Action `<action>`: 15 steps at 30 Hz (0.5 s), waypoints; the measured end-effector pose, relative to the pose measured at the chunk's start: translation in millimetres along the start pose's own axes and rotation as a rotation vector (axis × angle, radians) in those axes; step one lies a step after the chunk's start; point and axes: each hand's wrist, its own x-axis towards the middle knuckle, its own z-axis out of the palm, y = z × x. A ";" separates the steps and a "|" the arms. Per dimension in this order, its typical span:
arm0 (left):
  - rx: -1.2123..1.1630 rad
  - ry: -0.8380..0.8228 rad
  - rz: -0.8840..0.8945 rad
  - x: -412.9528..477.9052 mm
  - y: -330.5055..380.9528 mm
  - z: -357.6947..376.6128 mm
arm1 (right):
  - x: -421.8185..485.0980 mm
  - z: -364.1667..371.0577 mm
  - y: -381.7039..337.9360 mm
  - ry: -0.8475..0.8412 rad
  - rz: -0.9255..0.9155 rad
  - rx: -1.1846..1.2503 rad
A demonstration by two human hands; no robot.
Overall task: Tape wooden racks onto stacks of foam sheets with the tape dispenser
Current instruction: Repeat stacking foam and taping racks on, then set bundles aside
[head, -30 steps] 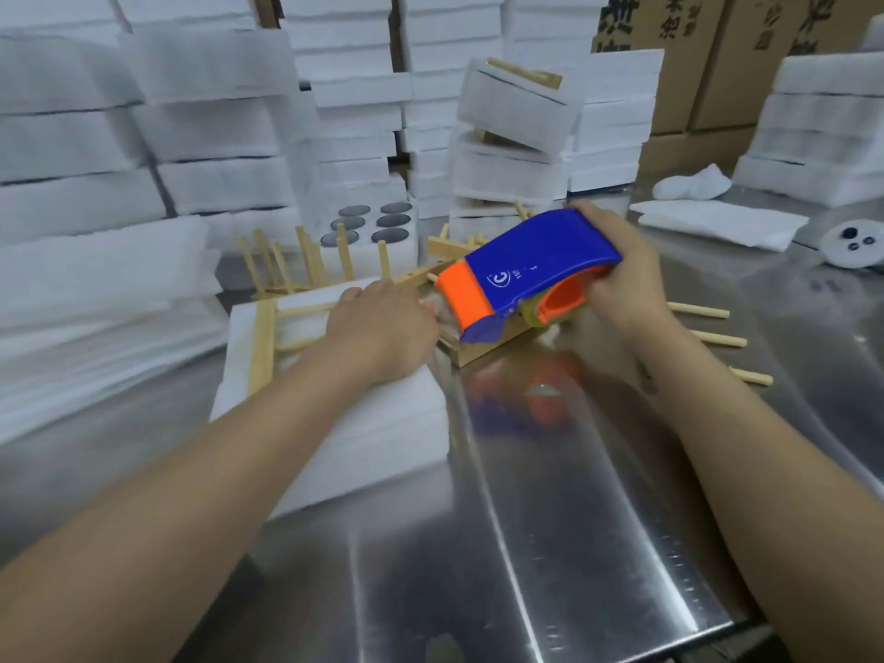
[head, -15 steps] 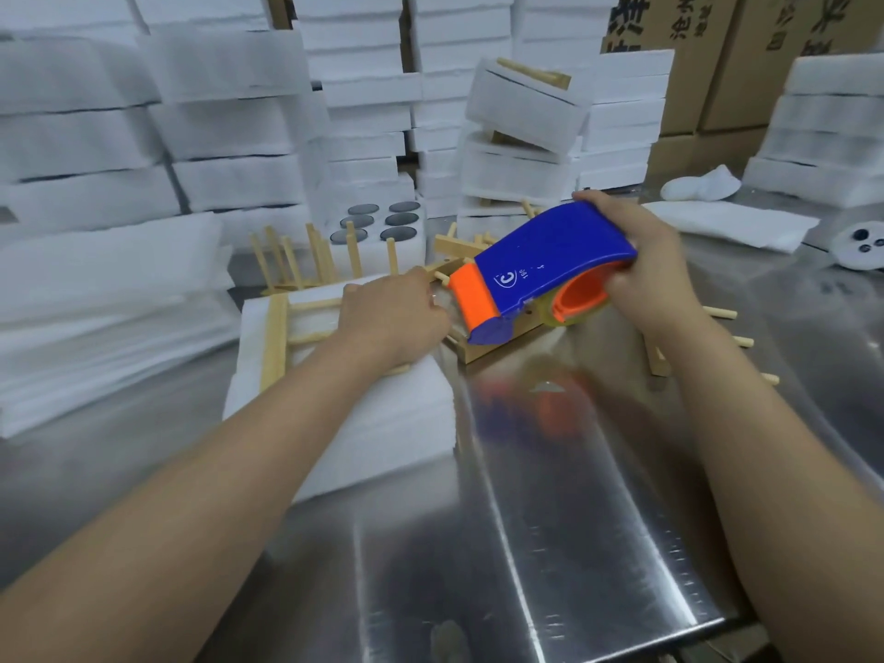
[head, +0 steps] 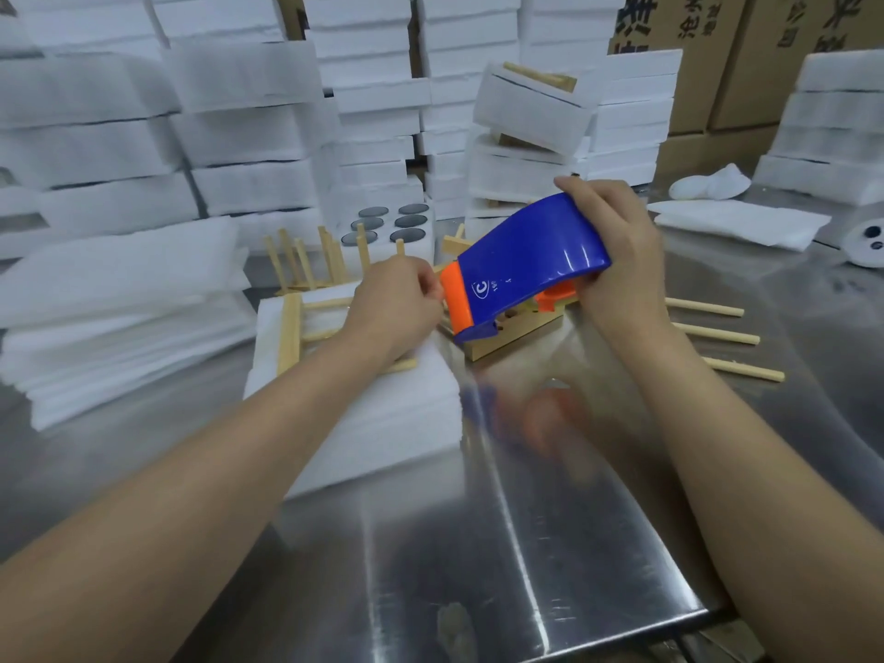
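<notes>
- The right hand [head: 617,260] grips a blue plastic tape dispenser [head: 526,260] with an orange front plate, its fingers wrapped over the rounded back end
- The tape dispenser is held off the table and tilted, with the orange front lower and pointing left towards the other hand
- The left hand [head: 397,308] has its knuckles up and its fingers curled, with the fingertips right at the orange front plate; they are hidden, so I cannot tell whether they pinch anything
- Under the left hand and wrist a stack of white foam sheets [head: 382,413] lies on the brushed steel table [head: 526,543]
- A pale wooden rack [head: 291,334] lies flat on top of the stack, its side rail at the left and thin dowels running right beneath the hand
- A second wooden rack [head: 519,334] lies on the table just right of the stack, directly below the dispenser; its long dowels [head: 708,309] stick out to the right past the right wrist
- Behind the stack an upright wooden rack [head: 306,260] stands with its dowels pointing up, beside a white foam block with dark round holes [head: 387,222]
- A loose pile of foam sheets [head: 119,303] sits at the left, tall piles of white foam bundles [head: 363,88] fill the back, and brown cardboard boxes [head: 717,64] stand at the back right
- At the right lie a folded white foam sheet [head: 736,222] and a round white object with dark dots [head: 867,236]
</notes>
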 end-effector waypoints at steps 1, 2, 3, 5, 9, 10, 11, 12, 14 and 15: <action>0.006 -0.009 -0.006 0.3 0.1 0.4 | -1.4 -0.5 0.3 0.006 -0.010 -0.007; 0.016 -0.016 -0.007 0.8 0.0 0.7 | -2.4 -0.7 0.4 0.008 -0.007 -0.008; 0.031 -0.020 -0.002 1.3 -0.4 1.1 | -2.8 -0.2 -0.4 0.009 0.010 -0.008; 0.070 -0.024 0.019 2.0 -1.5 1.7 | -3.0 2.1 -2.8 0.006 0.042 -0.013; 0.113 -0.057 0.053 2.5 -3.4 3.5 | -1.4 2.6 -4.5 0.023 0.032 -0.036; 0.120 -0.067 0.046 2.8 -3.6 3.9 | -0.9 3.0 -4.4 0.031 0.037 -0.031; 0.128 -0.077 0.036 3.2 -3.7 4.1 | -0.8 3.6 -4.4 0.034 0.036 -0.037; 0.128 -0.084 0.025 3.6 -4.0 4.0 | -1.5 4.7 -4.0 0.035 0.026 -0.072; 0.099 -0.091 0.010 4.1 -4.7 4.0 | -2.3 3.6 2.0 0.060 -0.019 -0.180; 0.088 -0.094 0.006 4.3 -5.3 3.8 | -2.2 0.7 6.5 0.090 0.009 -0.178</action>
